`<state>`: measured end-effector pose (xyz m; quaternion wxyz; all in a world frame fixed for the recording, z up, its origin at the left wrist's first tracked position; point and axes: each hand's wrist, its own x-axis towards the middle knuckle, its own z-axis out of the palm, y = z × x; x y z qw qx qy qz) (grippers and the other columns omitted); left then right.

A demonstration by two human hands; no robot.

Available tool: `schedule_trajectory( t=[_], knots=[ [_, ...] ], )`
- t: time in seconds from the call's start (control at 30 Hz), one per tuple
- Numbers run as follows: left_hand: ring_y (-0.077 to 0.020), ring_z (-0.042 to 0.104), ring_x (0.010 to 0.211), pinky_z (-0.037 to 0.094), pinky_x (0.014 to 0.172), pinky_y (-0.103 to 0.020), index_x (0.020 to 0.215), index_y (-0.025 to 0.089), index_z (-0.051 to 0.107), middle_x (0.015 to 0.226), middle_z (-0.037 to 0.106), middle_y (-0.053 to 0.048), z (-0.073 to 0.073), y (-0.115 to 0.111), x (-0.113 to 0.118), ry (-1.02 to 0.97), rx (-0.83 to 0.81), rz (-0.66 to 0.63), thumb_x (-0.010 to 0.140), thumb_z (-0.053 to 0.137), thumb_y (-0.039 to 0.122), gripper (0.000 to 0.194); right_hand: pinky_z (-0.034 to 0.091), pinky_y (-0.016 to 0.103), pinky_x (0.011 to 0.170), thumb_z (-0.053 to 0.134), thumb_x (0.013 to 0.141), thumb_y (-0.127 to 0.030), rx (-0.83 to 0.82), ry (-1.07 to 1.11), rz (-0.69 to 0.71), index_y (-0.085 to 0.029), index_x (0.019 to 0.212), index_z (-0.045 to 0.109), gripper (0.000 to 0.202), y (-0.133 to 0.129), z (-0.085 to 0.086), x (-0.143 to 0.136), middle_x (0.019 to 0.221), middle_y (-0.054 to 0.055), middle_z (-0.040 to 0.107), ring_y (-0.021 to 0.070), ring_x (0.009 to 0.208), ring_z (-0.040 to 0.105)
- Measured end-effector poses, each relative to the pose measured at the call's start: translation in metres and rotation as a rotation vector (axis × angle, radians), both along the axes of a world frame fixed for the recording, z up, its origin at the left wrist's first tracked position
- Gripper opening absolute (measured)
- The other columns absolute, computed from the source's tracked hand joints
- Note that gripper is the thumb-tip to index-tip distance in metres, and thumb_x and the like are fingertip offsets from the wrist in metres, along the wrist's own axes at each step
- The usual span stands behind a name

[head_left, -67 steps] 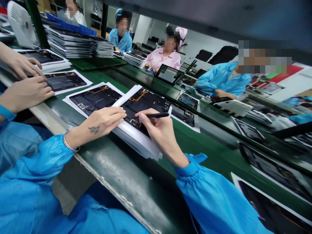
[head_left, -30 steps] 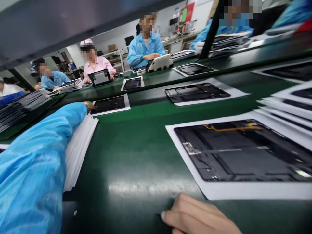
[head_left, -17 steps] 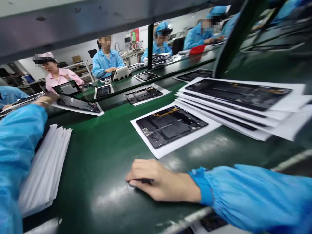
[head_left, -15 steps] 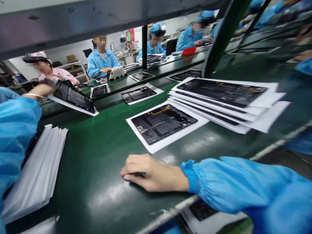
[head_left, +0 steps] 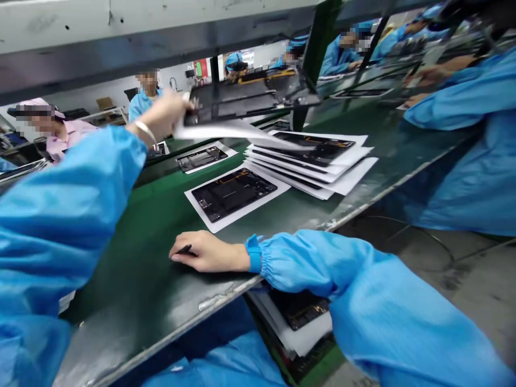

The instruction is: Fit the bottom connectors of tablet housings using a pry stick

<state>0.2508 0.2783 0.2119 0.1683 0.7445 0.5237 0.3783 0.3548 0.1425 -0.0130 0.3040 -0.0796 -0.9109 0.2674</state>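
My left hand [head_left: 168, 112] is stretched forward over the bench, its fingers closed on the near-left edge of a black tablet back cover [head_left: 245, 99] with a white sheet under it. The cover is blurred and held in the air, partly in front of a stack of similar covers [head_left: 318, 148] interleaved with white sheets. A single tablet back cover [head_left: 234, 196] lies on its own sheet, left of that stack. My right hand [head_left: 203, 251] rests closed on the green bench, with a thin black tool [head_left: 184, 249], pen-like and mostly hidden, between its fingers.
Another cover [head_left: 201, 158] lies farther back on the green bench [head_left: 137, 242]. A grey beam [head_left: 153, 48] crosses overhead and a dark green post [head_left: 318, 48] rises behind. Below the front edge sit more stacked covers [head_left: 298, 309]. A co-worker's blue sleeve [head_left: 463, 97] is at right.
My left hand has carried the cover and its sheet from the far left rightward toward the stack. My right hand stays on the bench with the black tool. The view has shifted.
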Motion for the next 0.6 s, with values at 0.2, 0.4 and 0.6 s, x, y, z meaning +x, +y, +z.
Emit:
schedule_trajectory(
  t=[0.2, 0.4, 0.6],
  knots=[
    [-0.0209, 0.065, 0.103, 0.059, 0.087, -0.041, 0.125, 0.015, 0.059, 0.121, 0.063, -0.010, -0.146, -0.025, 0.020, -0.263, -0.346, 0.163, 0.098, 0.062, 0.037, 0.036, 0.046, 0.023, 0.073, 0.056, 0.099, -0.024, 0.075, 0.006, 0.022, -0.018, 0.097, 0.067, 0.013, -0.004, 0.002, 0.001, 0.091, 0.002, 0.069, 0.0138, 0.088, 0.064],
    [-0.0210, 0.065, 0.104, 0.058, 0.088, -0.041, 0.125, 0.015, 0.059, 0.122, 0.063, -0.010, -0.187, -0.049, 0.005, -0.340, -0.507, 0.203, 0.098, 0.061, 0.038, 0.036, 0.044, 0.023, 0.070, 0.055, 0.099, -0.025, 0.117, -0.001, 0.024, -0.018, 0.097, 0.067, 0.014, -0.001, 0.002, 0.001, 0.090, 0.002, 0.068, 0.0148, 0.087, 0.063],
    [-0.0209, 0.065, 0.103, 0.058, 0.089, -0.041, 0.123, 0.014, 0.060, 0.121, 0.063, -0.010, -0.176, -0.029, -0.036, -0.172, -0.596, 0.251, 0.097, 0.062, 0.038, 0.035, 0.045, 0.023, 0.074, 0.055, 0.100, -0.024, 0.130, -0.033, 0.035, -0.017, 0.097, 0.066, 0.014, -0.003, 0.003, 0.001, 0.090, 0.002, 0.068, 0.0146, 0.089, 0.063]
  ],
)
